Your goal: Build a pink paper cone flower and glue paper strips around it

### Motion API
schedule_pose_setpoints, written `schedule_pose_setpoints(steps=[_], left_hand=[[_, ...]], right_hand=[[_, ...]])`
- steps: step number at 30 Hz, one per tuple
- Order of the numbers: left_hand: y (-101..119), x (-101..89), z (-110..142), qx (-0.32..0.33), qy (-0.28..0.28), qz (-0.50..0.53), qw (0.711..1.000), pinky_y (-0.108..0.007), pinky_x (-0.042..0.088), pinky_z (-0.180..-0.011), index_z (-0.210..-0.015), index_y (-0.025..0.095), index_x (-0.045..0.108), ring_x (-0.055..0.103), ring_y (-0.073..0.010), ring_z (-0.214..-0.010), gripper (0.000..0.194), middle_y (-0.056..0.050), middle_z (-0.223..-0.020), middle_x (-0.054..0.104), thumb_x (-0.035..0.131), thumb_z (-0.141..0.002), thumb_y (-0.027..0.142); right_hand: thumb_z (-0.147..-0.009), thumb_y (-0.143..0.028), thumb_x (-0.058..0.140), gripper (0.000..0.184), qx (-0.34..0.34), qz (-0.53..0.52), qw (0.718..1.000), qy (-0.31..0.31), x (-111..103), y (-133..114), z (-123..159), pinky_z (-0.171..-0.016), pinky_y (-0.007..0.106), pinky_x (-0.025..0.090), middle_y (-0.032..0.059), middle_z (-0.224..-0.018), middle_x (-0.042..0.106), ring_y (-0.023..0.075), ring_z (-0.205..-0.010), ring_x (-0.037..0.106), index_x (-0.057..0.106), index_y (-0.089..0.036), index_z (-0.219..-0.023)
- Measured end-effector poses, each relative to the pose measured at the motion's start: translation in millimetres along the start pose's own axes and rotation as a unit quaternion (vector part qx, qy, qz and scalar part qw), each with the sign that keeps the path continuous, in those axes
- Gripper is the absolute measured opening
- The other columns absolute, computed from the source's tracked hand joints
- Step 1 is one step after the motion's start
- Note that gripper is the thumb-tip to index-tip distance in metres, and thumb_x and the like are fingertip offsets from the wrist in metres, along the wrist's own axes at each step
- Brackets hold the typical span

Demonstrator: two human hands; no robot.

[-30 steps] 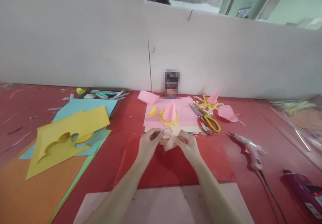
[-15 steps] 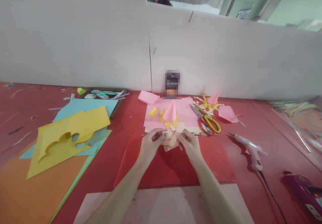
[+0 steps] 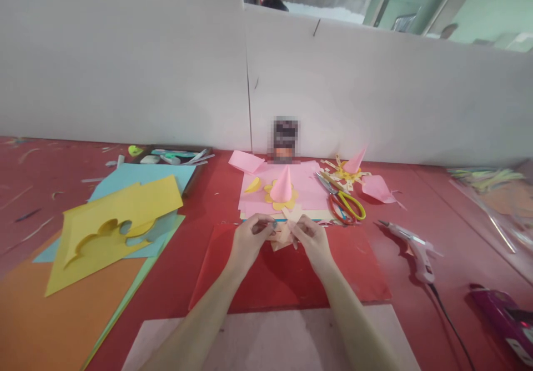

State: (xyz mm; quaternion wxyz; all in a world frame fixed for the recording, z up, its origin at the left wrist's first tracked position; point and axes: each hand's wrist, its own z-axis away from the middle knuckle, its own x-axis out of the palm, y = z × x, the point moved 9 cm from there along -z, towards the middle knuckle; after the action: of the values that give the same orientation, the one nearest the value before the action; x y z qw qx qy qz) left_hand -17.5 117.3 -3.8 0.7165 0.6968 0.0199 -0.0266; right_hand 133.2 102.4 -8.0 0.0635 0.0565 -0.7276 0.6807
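Between my hands is a cream paper piece [image 3: 283, 236] made of several crossing strips, held over the red board [image 3: 287, 282]. My left hand [image 3: 253, 240] is closed, its thumb and fingers pinching the left side of the strips. From the right, my right hand [image 3: 311, 239] pinches a strip near the middle of the piece. Just beyond the fingers stands a pink paper cone [image 3: 282, 186] on a yellow paper flower [image 3: 275, 203], resting on pink paper sheets [image 3: 308, 176]. The fingers partly cover the strips.
Scissors [image 3: 342, 197] lie right of the pink sheets, near a second pink cone [image 3: 355, 163]. A glue gun [image 3: 416, 249] with a cord and a purple device [image 3: 503, 321] are at right. Yellow cut paper [image 3: 83, 237] and orange paper [image 3: 75, 315] are at left. A white partition [image 3: 375, 93] stands behind.
My right hand has shifted slightly left, its fingers now closer to my left fingertips over the cream strips. The cone, scissors and glue gun have stayed put.
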Motion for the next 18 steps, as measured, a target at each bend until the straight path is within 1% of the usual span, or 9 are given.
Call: schedule_pose_setpoints(steps=[5,9,12,15,18], left_hand=[[-1.9,2.1,-0.8,-0.001,-0.009,-0.015,1.000,-0.025,0.051,-0.059,-0.073,0.018,0.060,0.062,-0.0142,-0.062,0.015,0.000,-0.069,0.064,0.061,-0.064,0.030],[1.0,4.4,0.3,0.024,-0.021,-0.064,0.997,-0.025,0.050,-0.066,-0.072,0.018,0.062,0.062,-0.0147,-0.070,0.012,0.000,-0.074,0.066,0.061,-0.066,0.029],[2.6,5.8,1.9,0.034,-0.029,-0.091,0.995,-0.025,0.049,-0.070,-0.074,0.019,0.064,0.062,-0.0150,-0.074,0.011,0.000,-0.077,0.067,0.060,-0.069,0.028],[1.3,-0.2,1.2,0.028,-0.003,-0.079,0.996,-0.025,0.049,-0.068,-0.076,0.019,0.064,0.062,-0.0150,-0.073,0.012,-0.001,-0.077,0.067,0.060,-0.069,0.029],[0.3,-9.5,-1.3,0.024,0.036,-0.031,0.999,-0.025,0.049,-0.068,-0.076,0.018,0.063,0.062,-0.0149,-0.074,0.017,-0.001,-0.078,0.066,0.062,-0.068,0.032]], right_hand=[[-0.074,-0.040,0.061,0.027,-0.010,0.023,1.000,0.014,-3.9,-0.9,-1.4,-0.042,0.021,0.036,-0.0054,-0.052,0.048,0.0075,-0.042,0.044,0.051,-0.019,-0.062],[-0.074,-0.040,0.061,0.031,-0.027,0.034,0.998,0.036,-7.7,-7.8,-0.6,-0.044,0.021,0.038,-0.0046,-0.054,0.048,0.0071,-0.043,0.046,0.049,-0.018,-0.056],[-0.074,-0.038,0.061,0.027,-0.034,0.019,0.998,0.051,-10.0,-10.9,0.5,-0.046,0.021,0.040,-0.0042,-0.057,0.049,0.0073,-0.048,0.047,0.053,-0.017,-0.060],[-0.073,-0.036,0.063,0.020,-0.041,-0.018,0.996,0.078,-16.0,-11.3,1.0,-0.047,0.020,0.040,-0.0039,-0.061,0.049,0.0076,-0.052,0.047,0.059,-0.017,-0.069],[-0.073,-0.036,0.064,0.020,-0.037,-0.050,0.993,0.097,-21.4,-8.3,0.0,-0.045,0.020,0.039,-0.0044,-0.058,0.048,0.0074,-0.050,0.045,0.059,-0.017,-0.070]])
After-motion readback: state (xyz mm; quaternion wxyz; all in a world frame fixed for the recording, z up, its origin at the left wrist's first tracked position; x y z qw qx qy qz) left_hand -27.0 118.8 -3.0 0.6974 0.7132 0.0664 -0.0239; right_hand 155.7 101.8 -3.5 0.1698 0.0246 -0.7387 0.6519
